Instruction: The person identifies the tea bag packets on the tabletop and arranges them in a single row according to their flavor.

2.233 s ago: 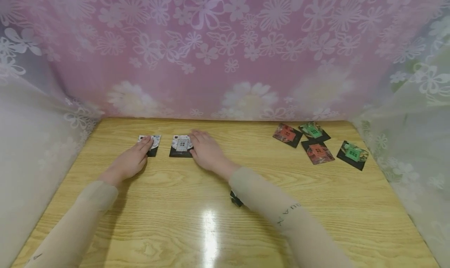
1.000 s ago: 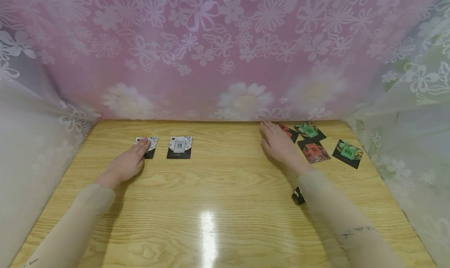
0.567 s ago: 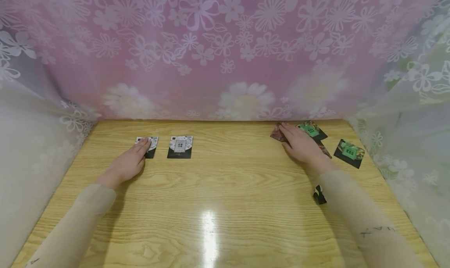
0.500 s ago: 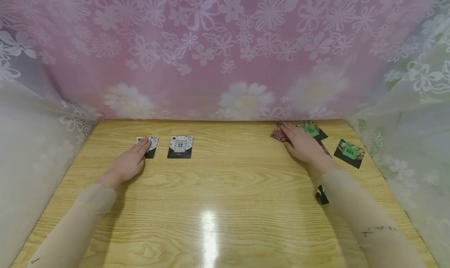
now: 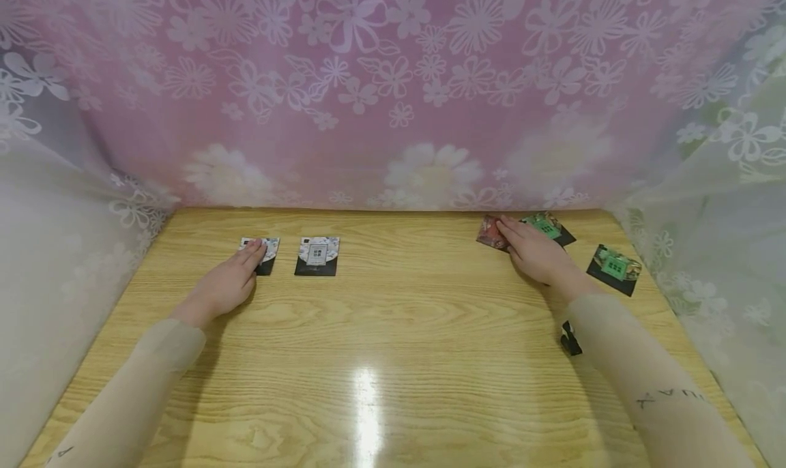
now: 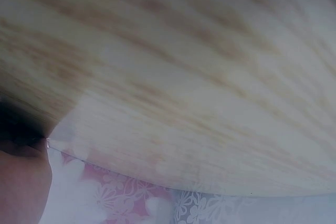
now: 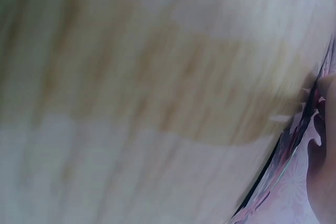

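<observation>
In the head view my left hand (image 5: 228,282) rests with straight fingers on a white-and-black square packet (image 5: 265,267), covering part of it. A matching packet (image 5: 316,258) lies just to its right. At the far right my right hand (image 5: 540,253) lies with extended fingers over a red-and-black packet (image 5: 490,231), its fingertips on the packet's printed face. A green-and-black packet (image 5: 545,228) shows behind that hand. The second red packet is hidden under the hand. In the right wrist view, packet edges (image 7: 283,156) stand close beside the right hand (image 7: 323,166).
Another green packet (image 5: 614,270) lies right of the right hand. The wood-grain table (image 5: 393,331) ends at a pink floral curtain (image 5: 393,127) behind, with pale drapes (image 5: 737,250) at the sides. A black wrist-worn piece (image 5: 571,338) shows beside the right forearm.
My right hand has left the second white packet and crossed right onto the red packets. The front red packet, visible before, is now covered. My left hand has stayed on its packet.
</observation>
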`<control>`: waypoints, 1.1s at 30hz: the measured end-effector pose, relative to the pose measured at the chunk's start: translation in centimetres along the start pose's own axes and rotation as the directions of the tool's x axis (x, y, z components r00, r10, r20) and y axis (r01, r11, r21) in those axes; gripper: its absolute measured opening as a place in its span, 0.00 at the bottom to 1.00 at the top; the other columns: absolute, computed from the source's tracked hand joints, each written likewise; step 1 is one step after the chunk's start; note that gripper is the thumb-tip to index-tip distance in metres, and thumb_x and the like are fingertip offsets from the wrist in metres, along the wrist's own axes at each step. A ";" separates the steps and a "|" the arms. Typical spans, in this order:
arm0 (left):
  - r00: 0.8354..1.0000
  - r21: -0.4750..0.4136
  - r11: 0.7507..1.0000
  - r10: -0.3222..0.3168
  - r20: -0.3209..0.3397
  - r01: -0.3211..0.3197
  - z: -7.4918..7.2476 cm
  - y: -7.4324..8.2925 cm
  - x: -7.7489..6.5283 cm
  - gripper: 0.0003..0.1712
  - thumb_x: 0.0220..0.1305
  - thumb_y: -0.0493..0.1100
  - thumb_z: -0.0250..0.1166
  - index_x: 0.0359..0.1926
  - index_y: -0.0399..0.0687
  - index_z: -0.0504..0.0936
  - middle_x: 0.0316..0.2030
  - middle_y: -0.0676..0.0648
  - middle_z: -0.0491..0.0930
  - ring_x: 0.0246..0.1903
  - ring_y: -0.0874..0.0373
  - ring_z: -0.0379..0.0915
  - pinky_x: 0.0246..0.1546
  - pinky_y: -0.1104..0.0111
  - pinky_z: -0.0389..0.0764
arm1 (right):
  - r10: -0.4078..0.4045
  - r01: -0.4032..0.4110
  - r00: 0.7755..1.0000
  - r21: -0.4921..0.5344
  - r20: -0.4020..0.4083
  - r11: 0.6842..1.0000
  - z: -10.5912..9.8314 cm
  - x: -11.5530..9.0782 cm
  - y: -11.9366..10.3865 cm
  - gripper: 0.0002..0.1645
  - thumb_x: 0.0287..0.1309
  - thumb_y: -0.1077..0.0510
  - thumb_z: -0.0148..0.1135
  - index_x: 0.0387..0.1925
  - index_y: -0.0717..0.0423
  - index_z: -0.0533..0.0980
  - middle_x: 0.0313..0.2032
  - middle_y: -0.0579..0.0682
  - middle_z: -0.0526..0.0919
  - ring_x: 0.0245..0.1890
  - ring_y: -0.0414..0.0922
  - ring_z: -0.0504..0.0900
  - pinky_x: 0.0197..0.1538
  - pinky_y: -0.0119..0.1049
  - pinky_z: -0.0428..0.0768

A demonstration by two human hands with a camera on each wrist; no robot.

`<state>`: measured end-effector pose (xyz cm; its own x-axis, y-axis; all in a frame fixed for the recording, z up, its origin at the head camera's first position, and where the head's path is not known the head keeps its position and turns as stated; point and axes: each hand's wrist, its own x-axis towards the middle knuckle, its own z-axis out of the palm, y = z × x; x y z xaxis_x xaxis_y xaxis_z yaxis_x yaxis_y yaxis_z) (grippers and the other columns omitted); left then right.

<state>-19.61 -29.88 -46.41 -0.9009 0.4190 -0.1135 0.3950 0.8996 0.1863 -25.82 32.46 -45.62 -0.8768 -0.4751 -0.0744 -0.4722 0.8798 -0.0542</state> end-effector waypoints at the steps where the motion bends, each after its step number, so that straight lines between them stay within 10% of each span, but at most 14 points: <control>1: 1.000 0.001 1.000 0.000 0.000 0.000 0.0 0.0 0.0 0.36 0.80 0.37 0.47 0.81 0.26 0.52 0.82 0.25 0.49 0.81 0.29 0.47 0.82 0.38 0.55 | -0.007 0.007 1.000 -0.008 -0.002 1.000 0.0 0.1 0.0 0.37 0.80 0.59 0.48 0.82 0.68 0.54 0.82 0.68 0.56 0.82 0.66 0.56 0.83 0.65 0.59; 33: 1.000 0.021 1.000 -0.007 0.007 0.007 -0.1 0.2 0.1 0.35 0.81 0.39 0.46 0.82 0.26 0.53 0.82 0.26 0.49 0.81 0.29 0.47 0.82 0.39 0.55 | -0.104 0.110 0.993 0.145 -0.051 0.983 1.0 2.7 -6.1 0.39 0.82 0.53 0.50 0.83 0.66 0.54 0.83 0.67 0.54 0.83 0.65 0.53 0.85 0.61 0.56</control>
<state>-19.63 -29.73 -46.27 -0.9025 0.4132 -0.1214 0.3922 0.9050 0.1649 -25.19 25.78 -46.45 -0.8265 -0.5627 -0.0178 -0.5477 0.8110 -0.2055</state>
